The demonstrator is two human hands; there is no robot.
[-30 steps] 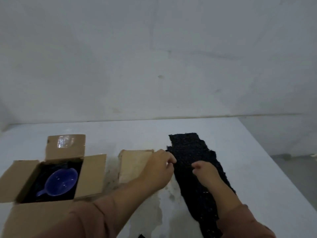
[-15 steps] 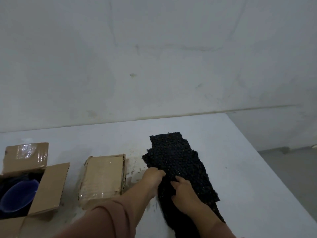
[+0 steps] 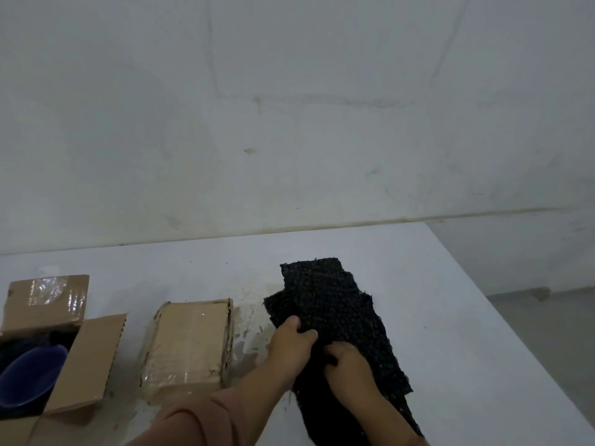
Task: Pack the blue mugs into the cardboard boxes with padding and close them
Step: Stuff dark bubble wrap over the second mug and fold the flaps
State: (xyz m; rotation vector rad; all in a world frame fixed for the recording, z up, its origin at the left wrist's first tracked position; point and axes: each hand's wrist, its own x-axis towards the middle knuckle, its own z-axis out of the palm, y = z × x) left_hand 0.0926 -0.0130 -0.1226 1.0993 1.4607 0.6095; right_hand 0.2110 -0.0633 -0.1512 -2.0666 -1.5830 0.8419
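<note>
A black sheet of bubble padding (image 3: 335, 304) lies crumpled on the white table (image 3: 450, 317), right of centre. My left hand (image 3: 289, 346) pinches its left edge and my right hand (image 3: 349, 365) grips it just beside, both closed on the padding. A closed, taped cardboard box (image 3: 190, 342) sits to the left of my hands. Further left stands an open cardboard box (image 3: 87, 358) with its flaps spread. Inside it a blue mug (image 3: 30, 375) rests on dark padding, partly cut off by the frame edge.
The table meets a pale wall (image 3: 289, 123) at the back. Its right edge (image 3: 502, 323) runs diagonally, with grey floor (image 3: 553, 342) beyond. Stains mark the table surface between the closed box and the padding.
The view has shifted right, so the boxes sit further left. Both hands have closed on the padding and bunched its near part together; it lay flat and long before.
</note>
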